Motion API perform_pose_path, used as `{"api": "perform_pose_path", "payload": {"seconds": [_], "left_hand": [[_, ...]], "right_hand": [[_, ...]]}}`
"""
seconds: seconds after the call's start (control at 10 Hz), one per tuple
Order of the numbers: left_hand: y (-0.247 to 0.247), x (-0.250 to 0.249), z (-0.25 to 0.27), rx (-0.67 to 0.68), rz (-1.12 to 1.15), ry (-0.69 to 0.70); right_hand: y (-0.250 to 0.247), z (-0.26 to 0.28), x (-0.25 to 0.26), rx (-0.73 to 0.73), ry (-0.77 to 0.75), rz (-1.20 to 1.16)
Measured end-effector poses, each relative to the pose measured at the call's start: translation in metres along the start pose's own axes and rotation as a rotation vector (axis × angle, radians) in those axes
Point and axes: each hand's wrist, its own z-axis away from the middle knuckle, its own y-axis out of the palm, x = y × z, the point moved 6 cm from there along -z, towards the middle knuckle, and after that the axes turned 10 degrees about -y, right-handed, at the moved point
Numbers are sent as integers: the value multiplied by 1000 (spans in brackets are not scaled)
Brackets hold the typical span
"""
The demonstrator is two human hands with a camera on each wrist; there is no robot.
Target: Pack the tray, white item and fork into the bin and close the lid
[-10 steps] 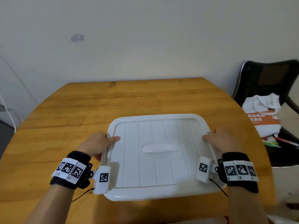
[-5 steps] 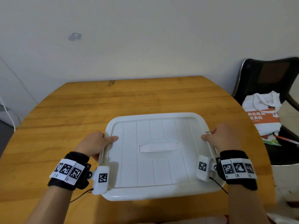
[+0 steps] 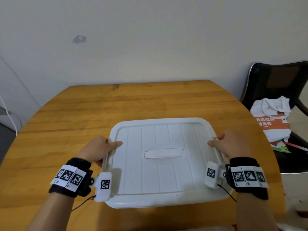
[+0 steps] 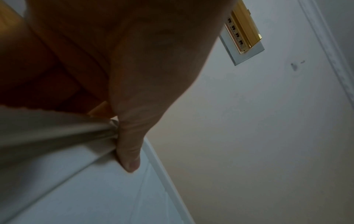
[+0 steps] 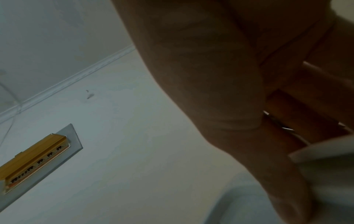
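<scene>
The white bin point(image 3: 166, 200) stands on the wooden table with its ribbed white lid point(image 3: 160, 174) lying flat on top. Whatever is inside is hidden, so tray, white item and fork are out of sight. My left hand point(image 3: 109, 148) grips the bin's left rim, thumb point(image 4: 130, 153) pressed on the lid point(image 4: 86, 189) and fingers curled under the edge. My right hand point(image 3: 217, 143) grips the right rim the same way, beside a thin metal wire clip point(image 3: 215, 138). In the right wrist view that clip point(image 5: 283, 127) shows between my right hand point(image 5: 229, 91) and the rim point(image 5: 325, 149).
The round wooden table point(image 3: 133, 105) reaches to the wall behind. A black chair point(image 3: 275, 80) at the right holds a white and orange bag point(image 3: 273, 124). A recessed grip point(image 3: 164, 153) sits in the lid's middle.
</scene>
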Motion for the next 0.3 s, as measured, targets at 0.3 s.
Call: {"api": "perform_pose_path", "payload": {"seconds": [0.3], "left_hand": [[5, 58, 15, 225, 242, 32]], "right_hand": [[-3, 41, -13, -60, -103, -360]]}}
